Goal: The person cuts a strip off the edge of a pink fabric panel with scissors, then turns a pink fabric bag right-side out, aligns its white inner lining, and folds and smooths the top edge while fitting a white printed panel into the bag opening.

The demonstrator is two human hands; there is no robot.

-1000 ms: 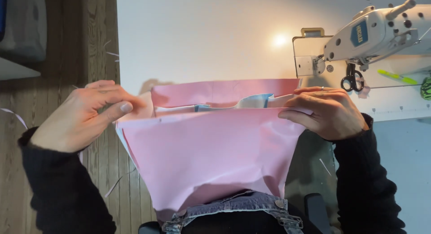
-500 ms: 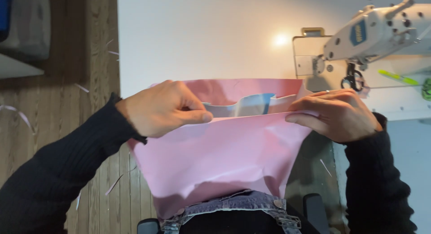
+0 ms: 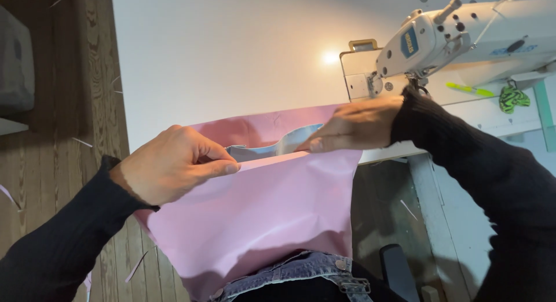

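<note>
Head view: two hands, left hand [image 3: 174, 166] and right hand [image 3: 353, 128], pinch one pink cloth [image 3: 260, 215].

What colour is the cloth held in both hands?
Pink cloth, with a light blue strip along its top edge; seen in the head view.

2 hands, left [image 3: 174, 168] pinched shut, right [image 3: 356, 128] fingers flat, black-sleeved arms.

white table [image 3: 231, 53] bearing sewing machine [image 3: 463, 38]
</note>
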